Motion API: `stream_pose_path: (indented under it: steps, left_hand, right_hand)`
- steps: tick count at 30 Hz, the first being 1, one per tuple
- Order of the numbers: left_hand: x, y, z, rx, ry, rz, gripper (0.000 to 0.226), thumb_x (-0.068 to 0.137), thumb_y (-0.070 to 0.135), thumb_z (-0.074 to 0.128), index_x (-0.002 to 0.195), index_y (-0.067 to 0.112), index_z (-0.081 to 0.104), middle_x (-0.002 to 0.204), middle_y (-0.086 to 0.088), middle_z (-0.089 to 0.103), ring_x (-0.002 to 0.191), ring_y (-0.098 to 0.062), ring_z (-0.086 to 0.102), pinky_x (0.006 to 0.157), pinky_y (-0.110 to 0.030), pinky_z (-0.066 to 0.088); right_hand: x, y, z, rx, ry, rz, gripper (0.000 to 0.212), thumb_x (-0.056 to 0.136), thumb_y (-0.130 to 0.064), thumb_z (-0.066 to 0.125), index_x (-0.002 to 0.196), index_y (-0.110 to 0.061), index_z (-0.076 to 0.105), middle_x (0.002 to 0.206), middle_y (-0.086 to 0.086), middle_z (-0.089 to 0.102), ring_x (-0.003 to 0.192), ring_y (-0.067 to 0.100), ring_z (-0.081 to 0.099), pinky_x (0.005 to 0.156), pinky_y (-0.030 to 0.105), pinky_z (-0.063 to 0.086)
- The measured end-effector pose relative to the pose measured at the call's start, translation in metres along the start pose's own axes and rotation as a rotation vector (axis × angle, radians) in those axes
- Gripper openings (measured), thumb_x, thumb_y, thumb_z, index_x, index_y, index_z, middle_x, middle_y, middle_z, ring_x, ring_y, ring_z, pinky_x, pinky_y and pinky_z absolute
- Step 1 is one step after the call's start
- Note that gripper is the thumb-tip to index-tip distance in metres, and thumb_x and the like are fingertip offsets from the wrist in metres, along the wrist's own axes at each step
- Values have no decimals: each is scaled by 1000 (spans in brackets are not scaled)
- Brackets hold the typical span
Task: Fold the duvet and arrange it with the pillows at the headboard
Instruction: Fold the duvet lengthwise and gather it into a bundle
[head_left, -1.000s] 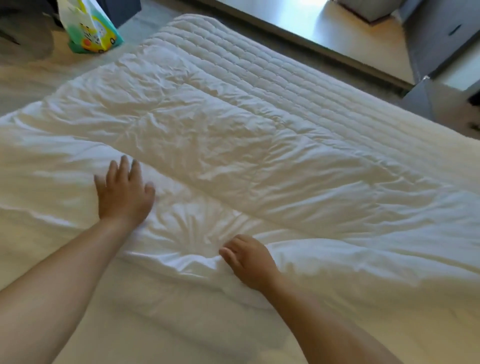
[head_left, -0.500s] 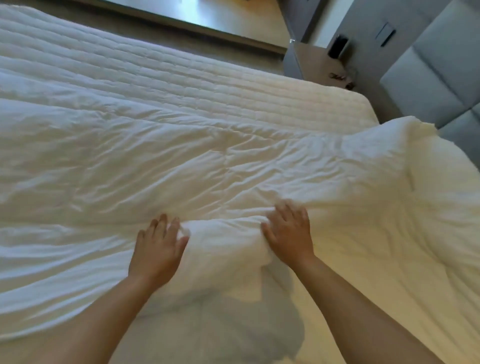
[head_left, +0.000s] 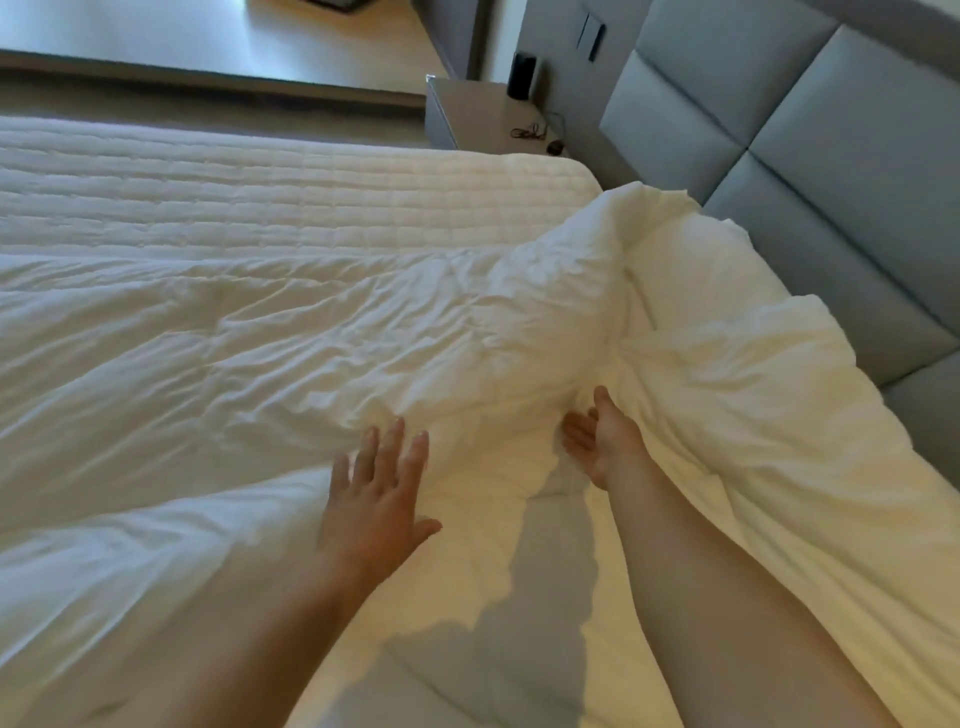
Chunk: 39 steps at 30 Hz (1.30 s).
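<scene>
A white duvet (head_left: 291, 332) lies crumpled across the bed, folded lengthwise, with its right end bunched up against the grey padded headboard (head_left: 810, 171). My left hand (head_left: 379, 483) lies flat on the duvet's near fold, fingers spread, holding nothing. My right hand (head_left: 597, 441) is turned edge-on with fingers extended, pressed into a crease of the duvet below the bunched end. No pillow is distinguishable; the white mound by the headboard may cover one.
The quilted mattress pad (head_left: 260, 192) is bare along the far side of the bed. Beyond the far corner stands a nightstand (head_left: 483, 114) with a dark speaker (head_left: 521, 75) and a cable. Wooden floor lies beyond the bed.
The view has swung right toward the headboard. Both hands slid right along the duvet; the right hand let go of the fold it gripped and now lies extended in a crease.
</scene>
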<state>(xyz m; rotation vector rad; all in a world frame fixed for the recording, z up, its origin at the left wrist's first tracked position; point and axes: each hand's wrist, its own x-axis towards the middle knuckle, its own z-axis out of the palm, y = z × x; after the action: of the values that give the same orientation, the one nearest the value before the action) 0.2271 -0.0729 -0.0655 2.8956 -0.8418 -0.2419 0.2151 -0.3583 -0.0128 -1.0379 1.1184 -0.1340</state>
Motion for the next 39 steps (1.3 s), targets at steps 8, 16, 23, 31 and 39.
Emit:
stream_pose_path:
  steps: [8, 16, 23, 31, 39]
  left_hand:
    - [54, -24, -46, -387, 48, -292, 22, 97, 27, 51, 109, 13, 63, 102, -16, 70, 93, -34, 65, 73, -38, 46]
    - [39, -46, -133, -1012, -290, -514, 105, 35, 102, 45, 91, 18, 74, 90, -4, 75, 87, -23, 67, 82, -38, 49]
    - [16, -30, -18, -617, -439, -373, 56, 99, 57, 30, 118, 18, 66, 128, -3, 63, 120, -18, 55, 100, -32, 38]
    - [10, -21, -21, -585, -271, -325, 42, 103, 46, 34, 104, 19, 67, 104, 0, 67, 99, -20, 59, 82, -31, 43]
    - [1, -18, -16, -327, -359, -188, 29, 91, 44, 43, 76, 24, 56, 87, 1, 64, 89, -24, 60, 72, -31, 42]
  right_hand:
    - [28, -30, 33, 95, -322, 16, 14, 89, -26, 66, 87, -13, 60, 60, 0, 56, 50, 9, 52, 49, 21, 46]
    - [-46, -145, 42, -105, -239, -826, 26, 90, -31, 56, 68, -18, 52, 66, -2, 49, 62, 9, 45, 62, 30, 44]
    - [10, -23, 15, 13, -646, 334, 56, 91, -60, 47, 120, -15, 64, 114, 9, 69, 104, 27, 66, 90, 42, 53]
    - [-83, -136, 55, 30, -135, -765, 10, 85, -10, 61, 80, -18, 64, 66, -5, 62, 59, 4, 57, 64, 25, 49]
    - [-82, -43, 5, -1284, -686, -551, 44, 86, -30, 70, 127, -20, 60, 125, -7, 57, 109, 9, 55, 75, -1, 36]
